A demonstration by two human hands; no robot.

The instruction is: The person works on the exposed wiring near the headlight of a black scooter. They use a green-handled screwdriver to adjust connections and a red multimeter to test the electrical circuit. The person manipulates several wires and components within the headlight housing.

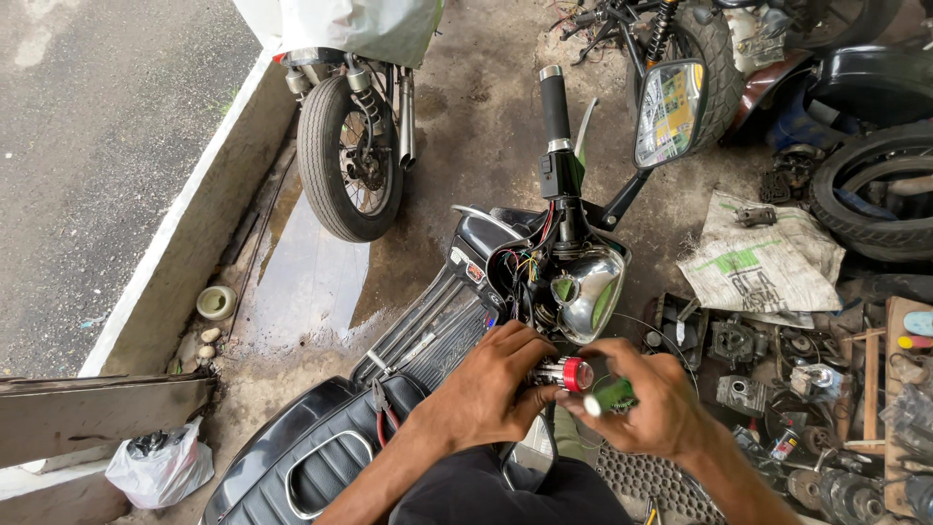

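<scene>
I look down on a black scooter whose open headlight housing (586,289) shows a chrome reflector and a tangle of coloured wires (525,262). My left hand (491,389) grips a small metal part with a red end (567,374) just below the housing. Beside it, my right hand (646,401) holds a green-handled tool (610,396) whose tip touches that red end. Red-handled pliers (382,403) lie on the scooter's black seat (306,467), left of my left forearm.
A handlebar grip (555,105) and mirror (669,112) stick up behind the housing. Another motorcycle's rear wheel (348,156) stands at back left by a puddle. Engine parts, a sack (763,262) and tyres (865,194) crowd the right. A kerb (185,233) borders the road at left.
</scene>
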